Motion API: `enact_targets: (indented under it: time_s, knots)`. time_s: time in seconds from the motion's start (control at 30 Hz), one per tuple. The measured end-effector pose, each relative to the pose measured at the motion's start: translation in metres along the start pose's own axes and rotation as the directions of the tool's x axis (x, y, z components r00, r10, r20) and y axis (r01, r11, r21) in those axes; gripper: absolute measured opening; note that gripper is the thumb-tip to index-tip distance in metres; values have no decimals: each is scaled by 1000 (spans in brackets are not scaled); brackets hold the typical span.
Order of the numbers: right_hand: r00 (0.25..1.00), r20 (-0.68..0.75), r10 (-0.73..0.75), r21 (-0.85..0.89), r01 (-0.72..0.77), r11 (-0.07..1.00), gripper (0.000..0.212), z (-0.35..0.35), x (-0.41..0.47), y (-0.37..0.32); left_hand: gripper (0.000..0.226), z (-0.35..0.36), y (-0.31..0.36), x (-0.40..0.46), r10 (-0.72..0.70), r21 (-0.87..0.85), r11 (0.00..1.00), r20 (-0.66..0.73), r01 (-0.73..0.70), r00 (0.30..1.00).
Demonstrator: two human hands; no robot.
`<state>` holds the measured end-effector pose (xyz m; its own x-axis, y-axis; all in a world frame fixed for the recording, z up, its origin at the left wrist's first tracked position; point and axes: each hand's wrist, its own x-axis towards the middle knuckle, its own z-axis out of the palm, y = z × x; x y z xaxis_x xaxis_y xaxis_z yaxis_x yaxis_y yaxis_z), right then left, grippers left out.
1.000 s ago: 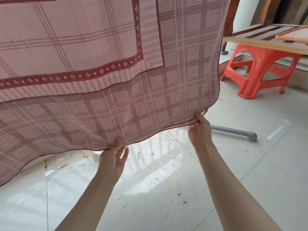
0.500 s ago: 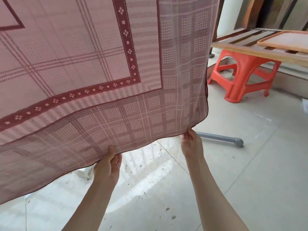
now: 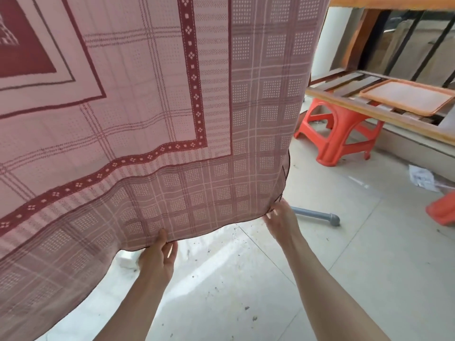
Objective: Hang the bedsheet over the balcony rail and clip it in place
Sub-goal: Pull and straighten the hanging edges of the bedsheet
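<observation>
An orange plastic stool stands at two o'clock under a slatted wooden frame carrying a pale orange-rimmed tray, and a grey plastic pipe lies on the pale tiled floor just behind the right hand. The pink and maroon checked cotton bedsheet hangs from above and hides everything from nine to one o'clock. The right hand pinches its lower corner at four o'clock, the left hand grips the bottom hem at six o'clock with thumb in front; no writing is readable.
</observation>
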<state>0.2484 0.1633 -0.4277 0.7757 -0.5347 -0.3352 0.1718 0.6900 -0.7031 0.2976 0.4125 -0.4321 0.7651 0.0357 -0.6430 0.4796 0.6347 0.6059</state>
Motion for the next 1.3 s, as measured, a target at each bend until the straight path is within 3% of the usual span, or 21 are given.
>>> enact_targets:
  time_s: [0.07, 0.13, 0.23, 0.33, 0.4, 0.53, 0.67, 0.87, 1.1, 1.2, 1.3]
  knots:
    - [998, 57, -39, -3, 40, 999, 18, 8, -8, -12, 10, -2, 5, 5, -28, -15, 999, 9, 28, 1000]
    - [991, -49, -125, 22, 126, 992, 11, 15, -8, -22, 10, -2, 11, 11, -52, -21, 998, 24, 53, 998]
    - [928, -229, -293, -123, 271, 955, 31, 23, -8, -26, 11, 0, 16, 19, -87, -17, 996, 65, 88, 994]
    - [880, -185, -437, -439, 323, 838, 31, 31, -8, -21, 12, 0, 18, 28, -127, 5, 992, 101, 127, 987]
    - [860, -134, -493, -527, 359, 770, 27, 39, -5, -20, 11, 0, 22, 32, -146, 24, 989, 115, 144, 983]
    - [832, -78, -549, -714, 338, 613, 37, 54, 4, -23, 9, -10, 34, 36, -137, 55, 990, 119, 131, 983]
    - [847, -64, -528, -790, 280, 545, 30, 52, 10, -28, 10, -10, 41, 39, -111, 86, 991, 149, 99, 983]
    - [897, -68, -436, -668, 283, 688, 12, 30, 31, -33, 12, -3, 31, 53, -34, 82, 996, 188, 19, 982]
    - [965, -72, -253, -274, 225, 935, 11, -16, 45, -20, 16, 2, 18, 59, 77, 45, 995, 187, -87, 979]
    - [986, -9, -167, -135, 164, 977, 8, -24, 46, -15, 16, 1, 13, 58, 116, 34, 992, 174, -124, 978]
    - [990, 73, -122, -117, 130, 985, 15, -26, 42, -7, 14, 1, 11, 58, 137, 28, 989, 149, -143, 979]
